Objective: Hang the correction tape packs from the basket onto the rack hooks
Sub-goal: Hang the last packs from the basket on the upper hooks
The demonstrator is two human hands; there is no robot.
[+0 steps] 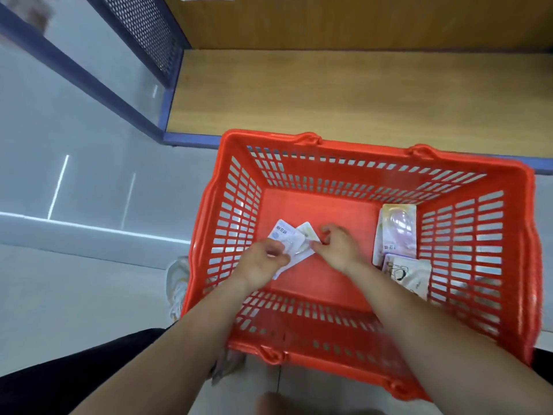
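Two correction tape packs sit at the left of the basket's bottom, overlapping, both held; the blue-white pack (281,233) is on the left w/ the cream pack (307,231) just right of it; can't tell which is on top. Left hand (263,260) has its fingers curled, pinching the near end of the blue-white pack; right hand (339,245) is curled too, pinching the cream pack's right edge, tho blur hides the exact grip. Both forearms reach in over the near rim. 2 more packs lie flat by the right wall; the purple pack (396,232) w/ a clear blister is further from the person, and the white pack (411,275) is nearer, touching its near end. Red basket (299,142) is slotted plastic and stands on the grey floor (74,280), far rim at the blue front edge of the wooden shelf (329,94). Perforated metal panel (140,34) is at top left; white shoe (178,283) is just left of the basket; black trouser leg (74,369) is at bottom left.
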